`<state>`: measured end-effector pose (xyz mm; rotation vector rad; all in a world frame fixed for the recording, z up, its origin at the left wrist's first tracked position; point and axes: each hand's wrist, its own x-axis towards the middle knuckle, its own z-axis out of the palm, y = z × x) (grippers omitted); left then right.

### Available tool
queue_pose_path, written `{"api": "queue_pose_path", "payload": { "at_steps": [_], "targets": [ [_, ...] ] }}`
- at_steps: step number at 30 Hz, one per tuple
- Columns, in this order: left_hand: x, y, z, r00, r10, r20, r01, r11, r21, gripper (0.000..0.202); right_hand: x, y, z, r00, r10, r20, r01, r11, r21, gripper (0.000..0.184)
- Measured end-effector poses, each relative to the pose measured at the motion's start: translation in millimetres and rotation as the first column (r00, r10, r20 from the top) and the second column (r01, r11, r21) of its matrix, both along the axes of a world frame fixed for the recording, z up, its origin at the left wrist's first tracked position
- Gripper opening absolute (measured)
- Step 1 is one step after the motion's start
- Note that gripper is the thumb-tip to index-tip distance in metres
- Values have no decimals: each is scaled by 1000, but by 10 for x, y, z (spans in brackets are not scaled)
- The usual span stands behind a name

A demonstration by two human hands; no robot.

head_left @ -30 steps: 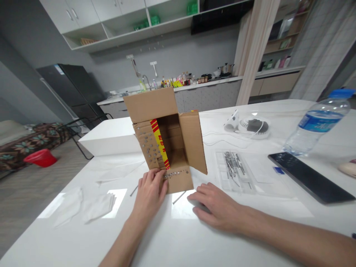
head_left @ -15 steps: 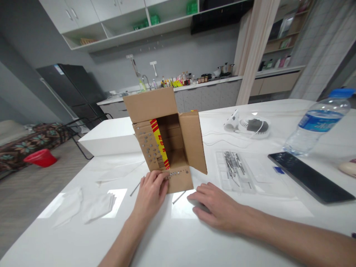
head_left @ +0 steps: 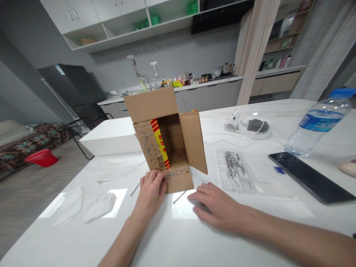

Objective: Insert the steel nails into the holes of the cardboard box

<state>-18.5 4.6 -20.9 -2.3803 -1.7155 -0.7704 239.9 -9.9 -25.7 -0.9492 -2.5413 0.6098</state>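
An open cardboard box [head_left: 182,141] stands on the white table, its opening towards me. Grey nail heads [head_left: 150,149] dot its left flap, and more form a row along the lower flap [head_left: 179,183]. My left hand [head_left: 151,185] is at the left end of that row, fingers curled against the cardboard; anything pinched there is hidden. My right hand [head_left: 213,204] rests on the table right of the lower flap, fingers loosely bent, thumb apart, holding nothing. Between the hands lies a long nail [head_left: 179,197]; another nail [head_left: 135,189] lies left of my left hand.
Right of the box lies a clear compartment case [head_left: 222,181] with metal nails [head_left: 234,163]. Beyond it are a black phone [head_left: 308,176], a water bottle [head_left: 314,126] and a white fan-like device [head_left: 254,128] with a cable. Folded tissues [head_left: 98,207] lie at left.
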Motion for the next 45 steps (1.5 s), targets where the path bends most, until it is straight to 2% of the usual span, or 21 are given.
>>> {"api": "queue_pose_path", "payload": {
  "at_steps": [18,25,34,45],
  "targets": [
    [-41,35,-29,998,-60,19,59,997,57,19,-6,6,-14,1000,0,0,0,1000,-8,19],
    [2,-4,20,999,-43,22,44,999,-18,18,-10,-7,-7,1000,-4,4,4,1000,9,16],
    [0,-17,29,992,-51,113,63,992,-110,18,-12,2,-45,1000,-3,2,2,1000,6,19],
    [7,-33,78,986,-73,147,94,985,-144,18,-8,-3,-37,1000,-5,14,5,1000,3,18]
  ]
}}
